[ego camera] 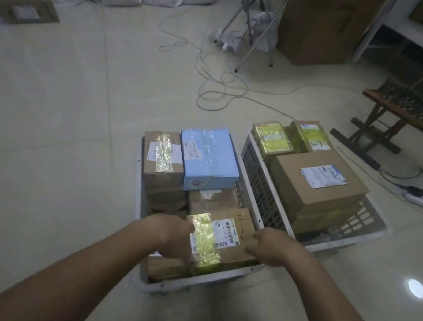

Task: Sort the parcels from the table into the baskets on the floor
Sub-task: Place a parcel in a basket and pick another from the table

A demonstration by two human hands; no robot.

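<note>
Both hands, left hand (176, 234) and right hand (270, 245), grip the brown cardboard parcel with yellow tape (219, 239) by its short ends, directly above the near white plastic basket (200, 283); its long axis runs between them.

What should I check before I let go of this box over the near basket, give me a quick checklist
1. Both hands on the box: left hand and right hand grip opposite ends of the taped parcel. Ok.
2. Parcel over the near basket, not the far basket: ok.
3. Room below: cardboard boxes already lie under it, and the blue parcel stands clear behind. Ok.
4. Parcel level: it tilts slightly. Cannot tell if it will settle flat.
5. Handwritten mark matches this basket: writing unreadable. Cannot tell.
6. Floor cable away from the baskets: ok.
</note>
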